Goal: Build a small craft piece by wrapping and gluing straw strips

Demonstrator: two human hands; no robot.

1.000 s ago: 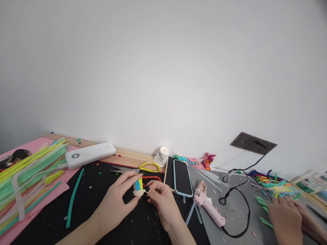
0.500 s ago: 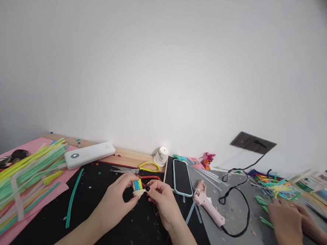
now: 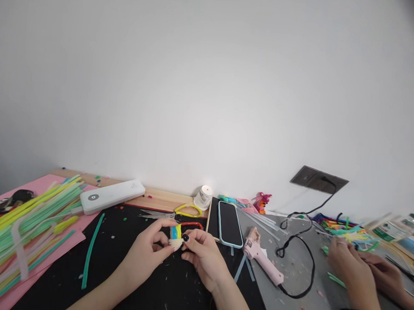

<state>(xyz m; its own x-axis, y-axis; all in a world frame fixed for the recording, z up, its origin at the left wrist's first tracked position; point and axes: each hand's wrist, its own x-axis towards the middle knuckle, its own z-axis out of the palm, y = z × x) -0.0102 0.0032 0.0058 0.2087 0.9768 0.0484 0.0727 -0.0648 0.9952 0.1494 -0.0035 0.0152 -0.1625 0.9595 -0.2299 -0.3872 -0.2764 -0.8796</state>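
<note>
A small craft piece (image 3: 176, 235), blue and yellow on its upper part with a cream band around its lower end, is pinched between the thumb and fingers of my left hand (image 3: 153, 242). It looks made of pipe cleaners. My right hand (image 3: 200, 249), with dark nail polish, has thumb and fingers closed at the right side of the cream band; they seem to grip its end, which is mostly hidden. Just behind the piece lie scissors (image 3: 157, 214) with open blades, and yellow-handled and red-handled (image 3: 193, 225) tools partly covered by my hands.
To the left, pipe cleaners (image 3: 42, 210) lie on pink paper near a white power bank (image 3: 113, 197). A paper cup (image 3: 203, 198), phone (image 3: 231, 224) and pink glue gun (image 3: 262, 259) with black cord are beyond my right hand. Another person's hands (image 3: 352, 264) work at far right.
The craft piece stands more upright, and the cream strip's loose end at its right shows less. My right hand is closer against it. The other person's hands have lifted slightly and shifted left.
</note>
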